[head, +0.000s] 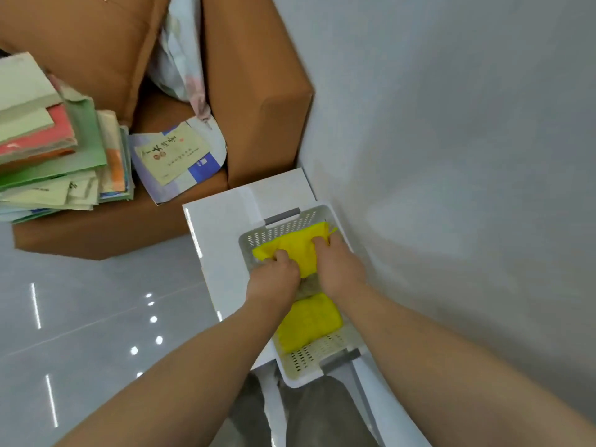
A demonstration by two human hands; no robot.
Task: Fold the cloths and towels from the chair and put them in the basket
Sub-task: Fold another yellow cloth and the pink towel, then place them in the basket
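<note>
A white perforated basket (pixel 283 232) with grey handles sits on a white surface beside the wall. Both hands are inside it on a folded yellow cloth (pixel 298 245) at its far end. My left hand (pixel 274 277) grips the cloth's near left edge with curled fingers. My right hand (pixel 338 267) holds its right side, fingers curled over the top. A second folded yellow cloth (pixel 308 322) lies at the near end of the basket. A grey-brown piece shows between the two, mostly hidden by my hands.
The brown chair (pixel 258 101) stands behind the basket and holds a stack of books and folders (pixel 54 146), a paper bag (pixel 177 159) and a pale patterned cloth (pixel 180 59). The grey wall (pixel 451 156) runs along the right. Glossy floor (pixel 96 317) lies to the left.
</note>
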